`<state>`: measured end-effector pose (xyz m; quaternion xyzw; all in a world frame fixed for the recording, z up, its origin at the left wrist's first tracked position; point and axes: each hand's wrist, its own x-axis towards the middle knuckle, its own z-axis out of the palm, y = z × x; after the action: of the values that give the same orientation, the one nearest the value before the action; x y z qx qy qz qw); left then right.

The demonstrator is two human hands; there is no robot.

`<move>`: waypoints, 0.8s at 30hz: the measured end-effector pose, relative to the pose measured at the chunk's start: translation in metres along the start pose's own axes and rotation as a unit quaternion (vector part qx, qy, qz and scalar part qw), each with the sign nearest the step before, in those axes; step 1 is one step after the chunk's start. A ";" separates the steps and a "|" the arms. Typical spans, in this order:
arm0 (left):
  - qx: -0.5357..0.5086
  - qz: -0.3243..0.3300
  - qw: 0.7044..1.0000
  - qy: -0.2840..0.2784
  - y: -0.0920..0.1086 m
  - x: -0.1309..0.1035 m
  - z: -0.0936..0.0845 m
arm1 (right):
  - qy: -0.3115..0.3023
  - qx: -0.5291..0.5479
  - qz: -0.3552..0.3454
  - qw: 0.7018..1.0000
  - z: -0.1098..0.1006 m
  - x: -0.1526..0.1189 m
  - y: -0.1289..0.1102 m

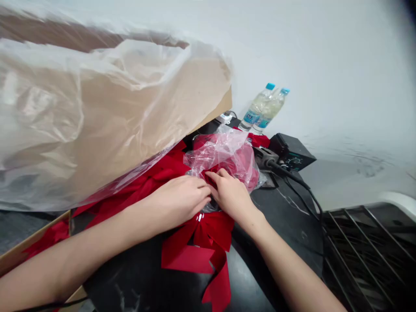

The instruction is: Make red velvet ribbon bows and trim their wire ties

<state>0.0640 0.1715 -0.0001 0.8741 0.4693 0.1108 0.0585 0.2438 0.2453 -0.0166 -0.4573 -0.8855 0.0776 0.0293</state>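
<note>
A clear plastic bag (224, 149) with red pieces inside lies on the black table. At its near end my two hands meet. My left hand (183, 199) is closed, its fingers curled together, and whatever lies in them is hidden. My right hand (232, 195) has bent fingers closed at the bag's mouth, touching plastic and red material. Just below both hands rests a red ribbon bow (208, 234) with a small shiny spot at its centre, its tails hanging toward me. More red bows (139, 180) are heaped to the left, partly behind my left forearm.
A big cardboard box wrapped in plastic film (130, 108) leans over the left side. Two bottles with blue caps (260, 110) stand against the wall. A black control box (290, 151) with a cable sits at right, above a dark wire rack (367, 251). The table (286, 216) has a rounded edge.
</note>
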 end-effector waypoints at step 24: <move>0.012 -0.140 0.990 -0.014 -0.015 0.000 0.024 | -0.072 0.101 -0.097 0.988 -0.003 -0.016 0.009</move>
<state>0.0581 0.1802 -0.0264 0.8018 0.5877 0.0834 0.0693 0.2610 0.2380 -0.0149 -0.3573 -0.9129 0.1964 0.0189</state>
